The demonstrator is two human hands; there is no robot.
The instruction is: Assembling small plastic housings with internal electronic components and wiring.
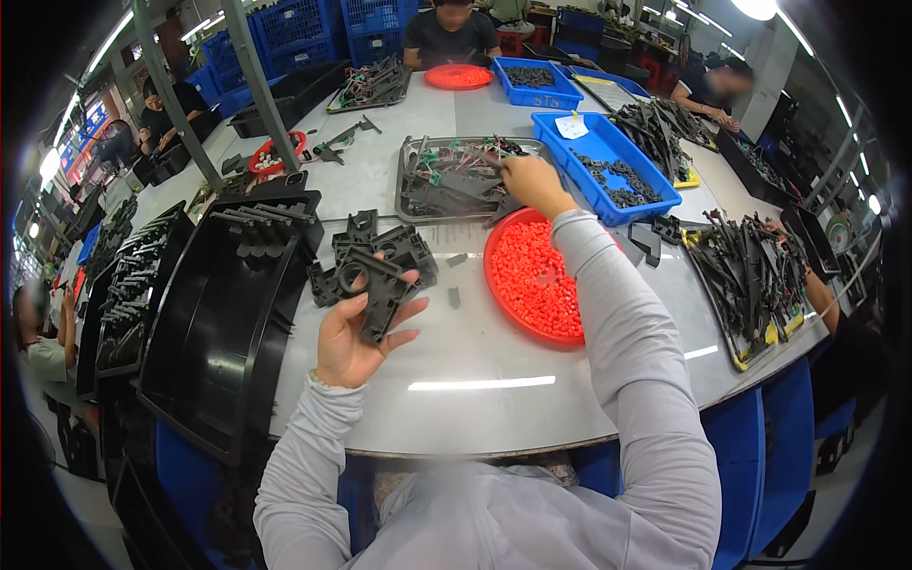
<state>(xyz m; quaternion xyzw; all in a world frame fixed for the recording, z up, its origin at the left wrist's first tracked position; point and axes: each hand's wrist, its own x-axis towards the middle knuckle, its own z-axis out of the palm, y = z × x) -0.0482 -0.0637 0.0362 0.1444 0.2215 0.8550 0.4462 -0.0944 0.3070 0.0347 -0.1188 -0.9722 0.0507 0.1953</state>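
Note:
My left hand point(347, 347) is closed round a black molded plastic part point(383, 290) with a ring-shaped end, holding it above the table. Just behind it lies a pile of similar black plastic parts point(408, 249). My right hand point(535, 183) reaches over a metal tray point(410, 211) of long dark strips and green and red wired pieces. Its fingers are pinched at the tray's right side, and what they grip cannot be made out. Below my right forearm sits a round red tray point(492, 285) filled with small orange-red pieces.
A blue bin point(655, 204) of small dark parts stands beyond my right hand. At the left is a large black bin point(190, 380) with rods along its far end. Dark strips point(750, 275) heap up at the right. Co-workers sit around the table.

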